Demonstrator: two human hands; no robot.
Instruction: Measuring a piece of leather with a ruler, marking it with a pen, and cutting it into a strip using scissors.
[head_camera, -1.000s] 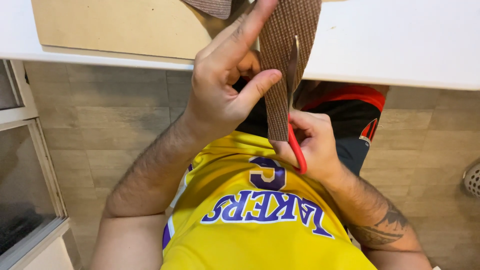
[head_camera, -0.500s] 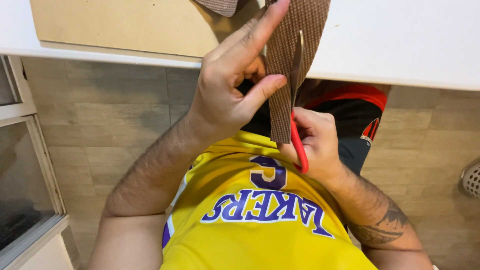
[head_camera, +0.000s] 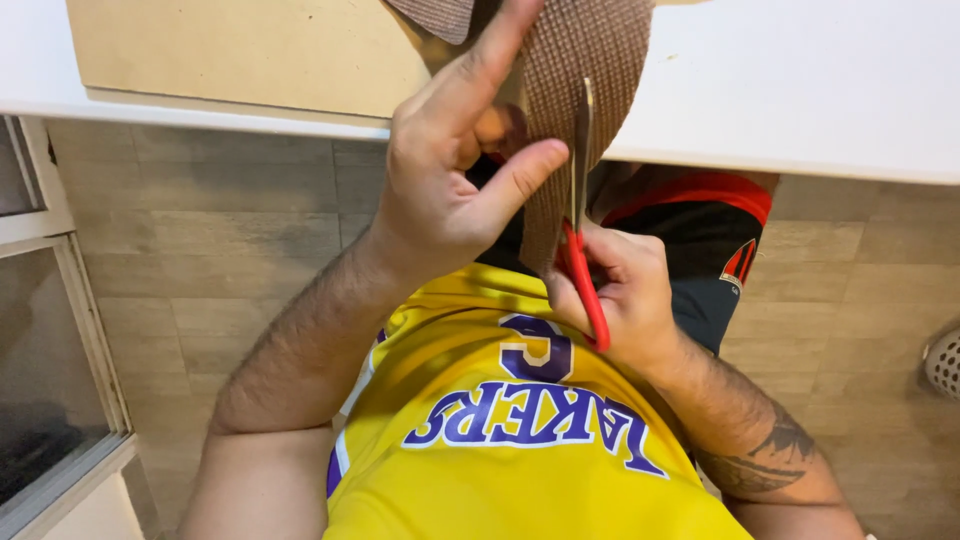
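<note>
Only container in view: white perforated basket at the right edge, on the floor, mostly cut off; contents can't be told.

Workpiece: brown woven fabric strip, ribbed texture, held up in front of the white table edge, above the person's lap. It hangs roughly vertical, upper end out of view past the top. A second flap of the same fabric shows at top centre.

Left hand: closed on the strip, thumb pressing its left edge, index finger extended up along it.

Right hand: wrapped around the red handles of the scissors, just below the strip. Blades point up, lying against the strip's face near its middle; whether the blades are parted can't be told.

Tan board lies flat on the table, upper left. Tiled floor below.
</note>
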